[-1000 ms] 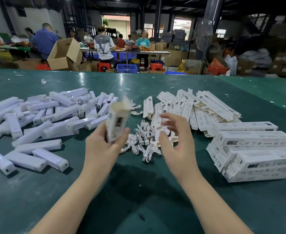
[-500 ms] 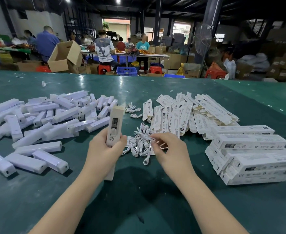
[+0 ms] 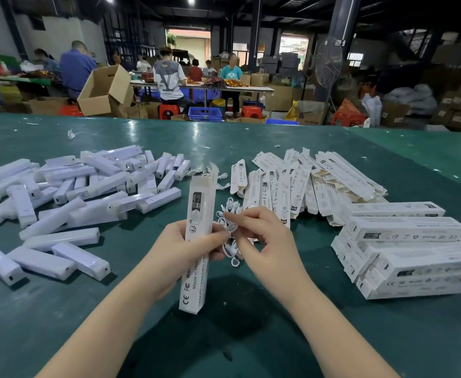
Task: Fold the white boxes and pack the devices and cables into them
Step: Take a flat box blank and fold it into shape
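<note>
- Step in hand, as I judge it: getting a cable into a folded box. The left hand [image 3: 181,248] grips the box [image 3: 198,238] about its middle, fingers curled round it, holding it upright and a little tilted above the surface [image 3: 224,336], its top flaps open.
- The right hand [image 3: 264,241] pinches a small coiled cable [image 3: 230,227] between thumb and fingertips, just beside the box's right edge and over the heap of cables [image 3: 230,207].
- The next move likely calls for lifting the coil to the open top end and feeding it in, then tucking the flaps shut; the coil is loose, so it may snag on the rim.
- Whether a device is already inside the box cannot be told; its mouth faces away.
- Loose devices [image 3: 74,192] lie in a pile at left, well apart from the box.
- Flat unfolded boxes [image 3: 300,186] fan out behind the cables.
- Closed boxes [image 3: 406,249] are stacked at right; what they hold is hidden.
</note>
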{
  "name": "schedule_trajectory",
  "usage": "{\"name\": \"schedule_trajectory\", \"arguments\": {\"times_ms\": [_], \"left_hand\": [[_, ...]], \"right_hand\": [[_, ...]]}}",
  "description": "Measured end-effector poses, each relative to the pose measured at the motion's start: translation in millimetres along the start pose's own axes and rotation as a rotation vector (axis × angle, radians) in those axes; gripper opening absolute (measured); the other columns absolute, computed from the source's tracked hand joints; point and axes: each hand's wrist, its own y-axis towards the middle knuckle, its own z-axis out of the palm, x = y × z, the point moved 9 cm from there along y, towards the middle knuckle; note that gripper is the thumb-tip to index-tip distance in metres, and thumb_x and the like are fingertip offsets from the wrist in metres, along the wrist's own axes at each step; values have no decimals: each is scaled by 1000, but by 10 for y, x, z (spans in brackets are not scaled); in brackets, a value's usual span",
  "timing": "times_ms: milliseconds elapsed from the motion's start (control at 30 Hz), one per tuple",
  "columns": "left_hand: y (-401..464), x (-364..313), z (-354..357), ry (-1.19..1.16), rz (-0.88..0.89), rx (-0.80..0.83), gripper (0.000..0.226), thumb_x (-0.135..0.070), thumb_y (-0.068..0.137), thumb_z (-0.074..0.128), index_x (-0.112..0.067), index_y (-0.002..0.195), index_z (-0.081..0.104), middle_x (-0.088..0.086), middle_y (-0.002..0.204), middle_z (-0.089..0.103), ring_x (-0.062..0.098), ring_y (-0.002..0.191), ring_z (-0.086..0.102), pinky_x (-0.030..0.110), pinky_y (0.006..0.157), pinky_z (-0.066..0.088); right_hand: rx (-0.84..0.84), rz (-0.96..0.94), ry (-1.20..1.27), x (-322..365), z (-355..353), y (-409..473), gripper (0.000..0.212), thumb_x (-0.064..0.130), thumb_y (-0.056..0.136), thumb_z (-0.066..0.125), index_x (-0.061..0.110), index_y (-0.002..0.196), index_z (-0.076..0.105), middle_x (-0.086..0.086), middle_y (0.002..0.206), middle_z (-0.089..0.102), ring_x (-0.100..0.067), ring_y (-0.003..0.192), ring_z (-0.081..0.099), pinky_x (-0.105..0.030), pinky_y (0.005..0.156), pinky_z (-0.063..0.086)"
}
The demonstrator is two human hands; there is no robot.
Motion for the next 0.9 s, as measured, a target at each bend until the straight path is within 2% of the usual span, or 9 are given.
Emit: {"name": "schedule_trajectory", "arguments": {"times_ms": [100, 200, 333, 467, 567, 633, 700, 767, 900], "left_hand": [[9, 20, -43, -94, -24, -54, 5, -11, 80, 74, -7, 83, 74, 13, 86, 74, 19, 76, 72, 20, 67, 56], [8, 7, -77, -165, -30, -78, 15, -16, 69, 76, -6, 80, 74, 12, 81, 74, 16, 67, 70, 19, 59, 54], [15, 20, -66, -202, -47, -66, 29, -16, 65, 76, 1, 87, 71, 19, 87, 74, 21, 72, 73, 21, 63, 57], [9, 30, -80, -225, -71, -76, 36, -18, 62, 76, 2, 91, 70, 17, 85, 74, 19, 74, 72, 21, 65, 57], [-23, -14, -28, -197, -68, -35, 39, -24, 67, 75, 1, 96, 70, 15, 90, 75, 18, 78, 73, 19, 65, 56], [-51, -108, -103, -23, 12, -125, 28, -30, 69, 78, -11, 88, 72, 4, 80, 75, 12, 71, 71, 17, 60, 54], [-112, -328, -323, 424, 230, -362, 17, -32, 74, 81, -21, 79, 69, -4, 69, 71, 11, 61, 65, 20, 56, 52], [-219, -568, -354, 891, 500, -518, 16, -27, 76, 79, -20, 78, 65, -3, 62, 63, 21, 59, 57, 32, 55, 46], [-200, -604, -321, 1209, 569, -520, 22, -13, 71, 82, -10, 81, 62, 4, 67, 63, 33, 61, 56, 33, 53, 41]], "right_hand": [[64, 3, 76, 30, 49, -35, 38, 7, 85, 62, 15, 122, 68, 4, 111, 57, -6, 103, 60, -17, 92, 46], [87, -54, -45, 79, 74, -47, 52, 17, 76, 79, 20, 126, 65, 7, 118, 54, -9, 111, 56, -17, 99, 43], [57, -60, -29, 60, 56, -22, 48, 5, 74, 81, 18, 118, 69, 6, 112, 58, -12, 98, 63, -24, 90, 52], [23, -16, 81, -1, 2, -8, 34, 5, 77, 81, 15, 109, 74, 5, 103, 62, -10, 89, 67, -15, 76, 54], [-37, 14, 123, -17, -71, 5, 23, 8, 77, 82, 12, 99, 77, 2, 95, 68, -11, 84, 69, -18, 72, 55], [-115, 25, 179, -8, -164, 9, 21, 8, 76, 82, 18, 93, 78, 5, 91, 70, -8, 80, 70, -15, 70, 54], [-223, 31, 280, 0, -302, 10, 23, 7, 75, 82, 25, 88, 77, 4, 87, 73, -6, 77, 70, -13, 69, 53], [-299, 59, 409, -20, -424, 16, 22, 9, 73, 83, 25, 87, 77, -2, 85, 74, -11, 75, 71, -19, 69, 55], [-225, 80, 515, -2, -419, 40, 20, 14, 70, 82, 21, 88, 79, -3, 81, 76, -12, 65, 67, -21, 61, 56]]}}
